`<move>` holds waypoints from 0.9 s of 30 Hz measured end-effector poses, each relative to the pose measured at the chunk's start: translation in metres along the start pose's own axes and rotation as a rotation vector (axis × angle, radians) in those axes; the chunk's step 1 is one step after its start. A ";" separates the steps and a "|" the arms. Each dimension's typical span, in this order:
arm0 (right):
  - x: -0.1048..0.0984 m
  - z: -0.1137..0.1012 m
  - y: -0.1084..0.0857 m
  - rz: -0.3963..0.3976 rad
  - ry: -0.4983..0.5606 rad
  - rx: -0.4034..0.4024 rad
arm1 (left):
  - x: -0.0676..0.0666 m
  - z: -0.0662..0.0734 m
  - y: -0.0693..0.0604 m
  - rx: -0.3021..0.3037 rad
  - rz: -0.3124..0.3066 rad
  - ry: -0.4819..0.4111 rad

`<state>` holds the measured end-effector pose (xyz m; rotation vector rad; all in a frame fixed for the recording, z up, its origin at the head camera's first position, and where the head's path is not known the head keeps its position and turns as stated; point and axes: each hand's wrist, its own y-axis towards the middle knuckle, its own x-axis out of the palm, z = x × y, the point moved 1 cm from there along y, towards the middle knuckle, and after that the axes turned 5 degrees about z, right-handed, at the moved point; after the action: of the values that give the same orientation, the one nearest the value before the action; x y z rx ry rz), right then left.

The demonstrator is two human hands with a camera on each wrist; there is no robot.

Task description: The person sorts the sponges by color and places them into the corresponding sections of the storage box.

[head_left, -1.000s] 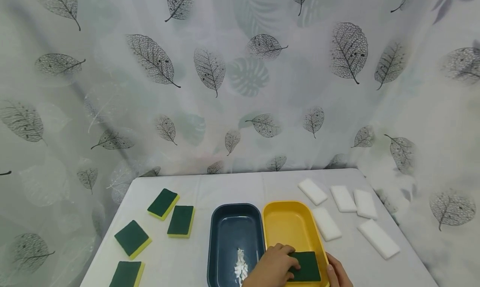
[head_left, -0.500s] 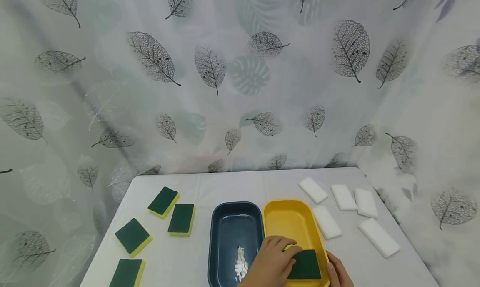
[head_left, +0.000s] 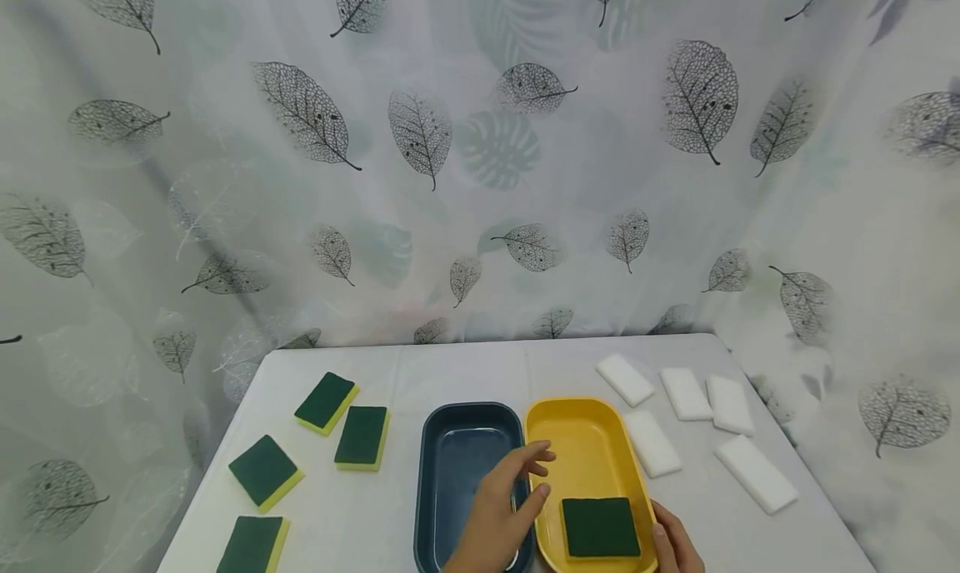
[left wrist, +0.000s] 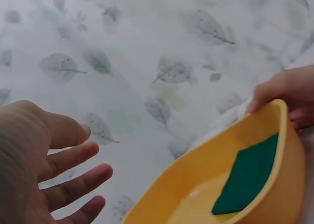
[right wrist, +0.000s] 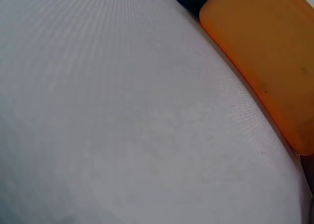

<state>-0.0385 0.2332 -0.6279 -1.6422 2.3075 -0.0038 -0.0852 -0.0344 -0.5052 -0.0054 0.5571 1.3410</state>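
A green-and-yellow scouring sponge point(head_left: 602, 527) lies green side up at the near end of the yellow tray point(head_left: 576, 427). My left hand point(head_left: 498, 506) is above the seam between that tray and the dark blue tray point(head_left: 457, 440), fingers spread and nothing in them. In the left wrist view the left hand point(left wrist: 54, 170) is apart from the yellow tray's rim, with the sponge point(left wrist: 248, 175) inside. My right hand point(head_left: 677, 540) holds the yellow tray by its right side near the front. The right wrist view shows the tray's outer wall point(right wrist: 265, 52) but hardly any of the hand.
Several scouring sponges point(head_left: 362, 436) lie on the left of the white table point(head_left: 345, 523). Several white rectangular pads point(head_left: 652, 444) are on the right, one close beside the yellow tray. A leaf-patterned curtain point(head_left: 480, 181) hangs behind the table.
My left hand has let go of the sponge and moved left, over the edge of the blue tray, hiding most of the white bits there. The right hand stays on the yellow tray.
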 end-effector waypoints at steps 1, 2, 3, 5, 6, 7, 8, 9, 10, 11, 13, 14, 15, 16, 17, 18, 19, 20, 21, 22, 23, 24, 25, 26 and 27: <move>0.000 -0.001 0.000 0.002 0.002 0.000 | -0.004 0.000 0.000 -0.041 0.011 -0.046; 0.000 -0.002 -0.001 0.006 0.003 -0.005 | -0.007 -0.001 0.001 -0.084 0.024 -0.088; 0.001 -0.003 -0.002 0.011 0.006 -0.010 | -0.011 -0.001 0.002 -0.122 0.040 -0.119; 0.001 -0.007 -0.003 0.018 -0.001 -0.026 | -0.017 -0.003 0.002 -0.189 0.079 -0.171; 0.002 -0.008 -0.004 0.024 -0.008 -0.037 | -0.021 -0.004 0.003 -0.214 0.105 -0.194; 0.002 -0.010 -0.005 0.027 -0.012 -0.041 | -0.024 -0.005 0.003 -0.241 0.132 -0.218; 0.002 -0.010 -0.006 0.029 -0.016 -0.041 | -0.027 -0.006 0.003 -0.264 0.164 -0.241; 0.002 -0.011 -0.006 0.032 -0.027 -0.046 | -0.030 -0.008 0.003 -0.278 0.199 -0.255; 0.003 -0.011 -0.007 0.035 -0.037 -0.048 | -0.033 -0.009 0.002 -0.293 0.235 -0.268; 0.003 -0.011 -0.007 0.038 -0.043 -0.049 | -0.036 -0.011 0.002 -0.301 0.273 -0.279; 0.003 -0.009 -0.006 0.037 -0.040 -0.041 | -0.042 -0.016 0.001 -0.317 0.346 -0.290; 0.003 -0.008 -0.005 0.035 -0.039 -0.039 | -0.045 -0.018 0.000 -0.322 0.383 -0.300; 0.003 -0.007 -0.005 0.039 -0.038 -0.040 | -0.048 -0.021 -0.001 -0.330 0.419 -0.308; 0.003 -0.006 -0.004 0.038 -0.029 -0.034 | -0.051 -0.023 -0.001 -0.338 0.455 -0.317; 0.004 -0.006 -0.004 0.042 -0.023 -0.036 | -0.054 -0.025 -0.002 -0.345 0.490 -0.325; 0.004 -0.006 -0.004 0.046 -0.017 -0.040 | -0.057 -0.026 -0.003 -0.349 0.527 -0.331; 0.005 -0.006 -0.004 0.051 -0.011 -0.043 | -0.059 -0.028 -0.004 -0.351 0.564 -0.339; 0.005 -0.007 -0.005 0.056 -0.006 -0.047 | -0.062 -0.030 -0.004 -0.355 0.604 -0.337; 0.006 -0.007 -0.005 0.061 0.000 -0.051 | -0.065 -0.032 -0.005 -0.358 0.642 -0.330; 0.006 -0.008 -0.006 0.063 0.003 -0.054 | -0.068 -0.033 -0.006 -0.360 0.681 -0.323; 0.007 -0.009 -0.006 0.066 0.004 -0.056 | -0.071 -0.035 -0.007 -0.364 0.717 -0.315; 0.007 -0.009 -0.007 0.066 0.007 -0.055 | -0.073 -0.037 -0.008 -0.366 0.751 -0.310; 0.007 -0.009 -0.007 0.065 0.010 -0.052 | -0.076 -0.038 -0.009 -0.370 0.781 -0.301; 0.007 -0.009 -0.007 0.064 0.008 -0.051 | -0.078 -0.040 -0.010 -0.376 0.806 -0.292; 0.007 -0.009 -0.007 0.063 0.010 -0.051 | -0.080 -0.042 -0.010 -0.379 0.824 -0.286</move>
<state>-0.0364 0.2234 -0.6199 -1.5960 2.3844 0.0610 -0.1009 -0.1238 -0.5138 0.1151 0.0313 2.1909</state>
